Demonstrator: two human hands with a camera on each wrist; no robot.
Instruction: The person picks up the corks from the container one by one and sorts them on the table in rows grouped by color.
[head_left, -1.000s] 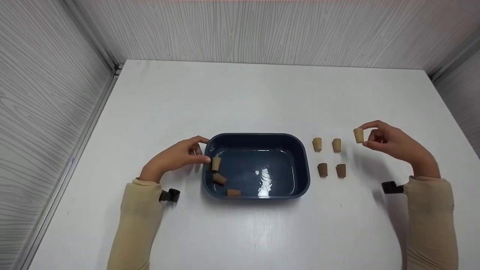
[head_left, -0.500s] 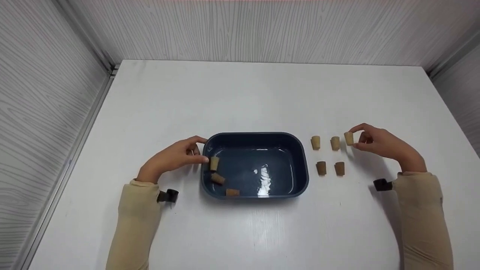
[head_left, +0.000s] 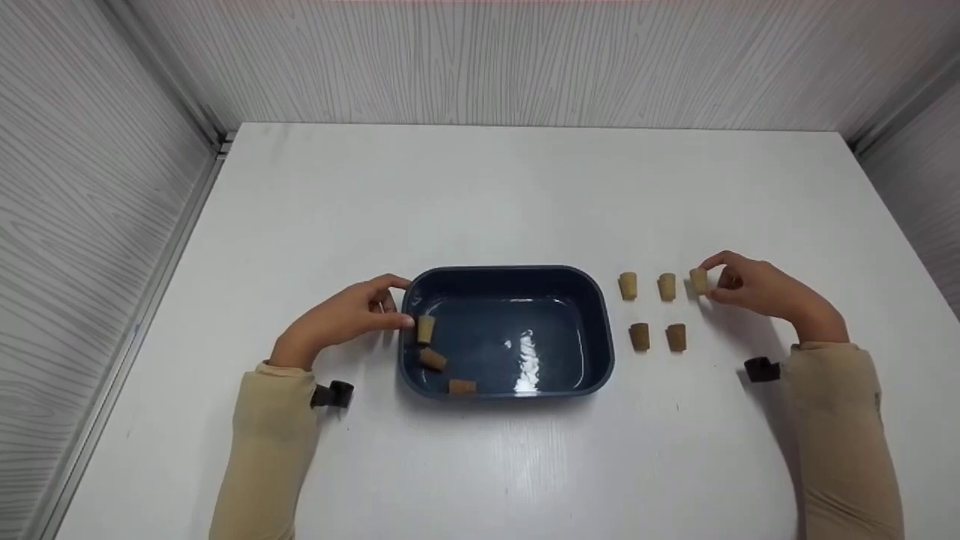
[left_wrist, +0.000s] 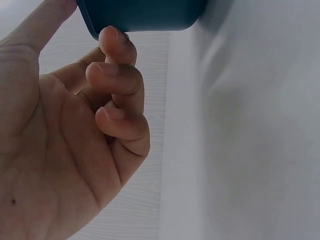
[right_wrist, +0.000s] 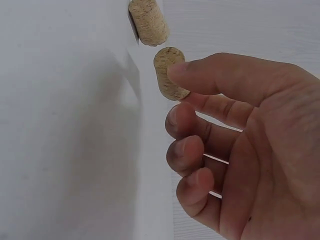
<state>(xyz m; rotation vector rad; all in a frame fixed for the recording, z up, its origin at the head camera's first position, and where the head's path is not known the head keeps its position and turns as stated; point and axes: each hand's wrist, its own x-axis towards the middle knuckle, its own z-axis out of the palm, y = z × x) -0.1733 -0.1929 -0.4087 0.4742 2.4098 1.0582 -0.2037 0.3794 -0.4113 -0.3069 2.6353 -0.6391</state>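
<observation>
Our right grip [head_left: 763, 289] pinches the cork [head_left: 698, 281] off the tray's [head_left: 480, 334] three o'clock, our left grip [head_left: 343, 311] touches its nine-o'clock rim, hold unclear, and we'd best pinch lightly, clear of the neighbour [head_left: 667, 287].

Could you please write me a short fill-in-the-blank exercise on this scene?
Inside the blue tray lie ____ corks.
The left hand touches the tray; the right hand pinches a cork between index finger and ____.
Counting the held cork, ____ corks are outside the tray.
In the head view, these outside corks are to the ____ of the tray.
Missing words: three; thumb; five; right.
</observation>
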